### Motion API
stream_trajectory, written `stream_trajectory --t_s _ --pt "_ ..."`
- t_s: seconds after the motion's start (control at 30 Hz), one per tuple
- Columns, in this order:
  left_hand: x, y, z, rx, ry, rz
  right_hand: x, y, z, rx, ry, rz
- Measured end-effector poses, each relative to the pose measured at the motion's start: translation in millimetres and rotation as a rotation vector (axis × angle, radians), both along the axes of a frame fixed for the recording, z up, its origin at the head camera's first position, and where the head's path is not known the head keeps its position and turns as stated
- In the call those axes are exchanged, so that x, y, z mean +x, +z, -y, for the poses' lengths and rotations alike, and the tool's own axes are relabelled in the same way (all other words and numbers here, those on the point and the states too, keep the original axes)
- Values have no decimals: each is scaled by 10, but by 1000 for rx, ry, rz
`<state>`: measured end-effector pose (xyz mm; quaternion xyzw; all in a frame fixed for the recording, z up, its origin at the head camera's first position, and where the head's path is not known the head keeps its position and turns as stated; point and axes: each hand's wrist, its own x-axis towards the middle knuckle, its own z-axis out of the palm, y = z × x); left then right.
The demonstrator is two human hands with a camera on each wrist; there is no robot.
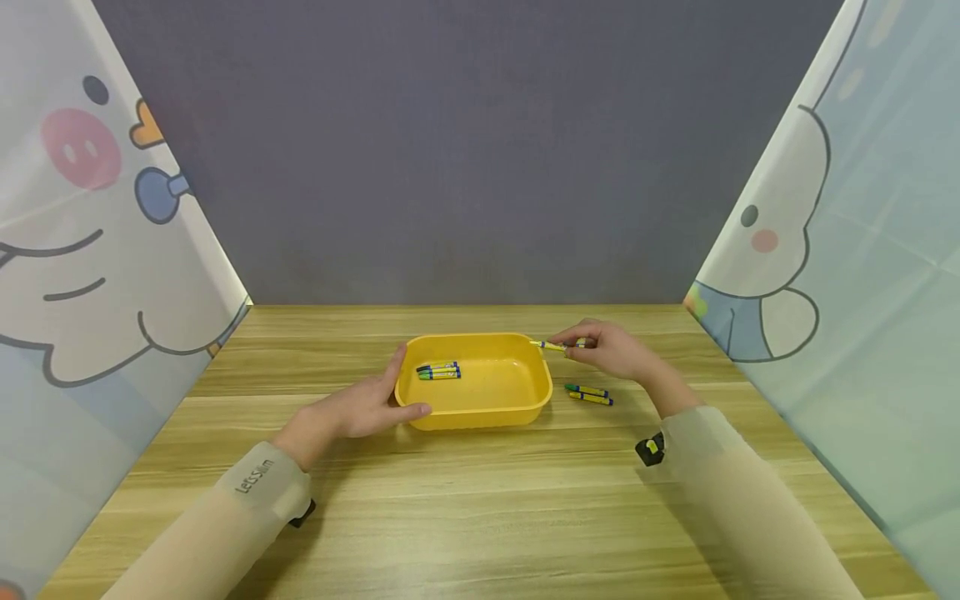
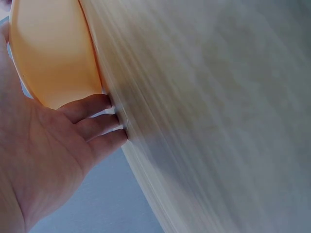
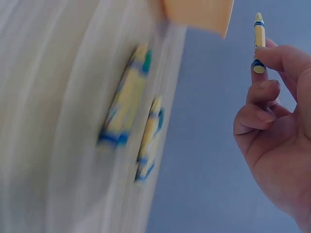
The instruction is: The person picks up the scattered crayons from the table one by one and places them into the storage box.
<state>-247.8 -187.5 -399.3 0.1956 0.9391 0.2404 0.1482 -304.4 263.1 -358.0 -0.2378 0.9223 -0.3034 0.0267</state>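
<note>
My right hand (image 1: 609, 348) pinches a pale-tipped crayon (image 3: 259, 43) in a yellow-and-blue wrapper between thumb and fingers. This crayon's tip points left, at the right rim of a yellow plastic tray (image 1: 480, 420). Against the tray's left end lies my left hand (image 1: 367, 406), its thumb along the near corner rim and its fingers extended down the outer wall. Three crayons (image 1: 438, 372), dark and green, lie side by side inside the tray. On the table right of it, a green crayon (image 1: 587, 390) lies next to a yellowish crayon (image 1: 591, 399), below my right hand.
The wood-grain table (image 1: 480, 517) ends at a dark grey panel (image 1: 465, 150) behind the tray. Cartoon-printed sheets (image 1: 97, 250) stand along both sides. Each wrist carries a small black device (image 1: 649, 449) by the sleeve cuff.
</note>
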Motion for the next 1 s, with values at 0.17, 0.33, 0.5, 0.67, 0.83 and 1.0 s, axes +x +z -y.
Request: stream_trajectory --t_s 0.17,0.33,0.5,0.67,0.83,1.0 --pt "-9 -11 -2 -3 -2 -8 -11 53 355 -32 64 17" --pt "-19 -19 -5 -11 -10 -23 -33 33 728 -41 118 55" --pt "-25 -9 -15 0 -11 -14 -63 -63 1083 -45 164 69" --pt "-24 -10 -18 -1 -8 -16 -115 -157 1372 -50 200 78" --pt "-22 -18 -10 -5 -2 -16 -145 -240 1596 -52 203 88" --pt "-21 -22 -12 -6 -8 -18 -215 -392 1757 -56 202 95"
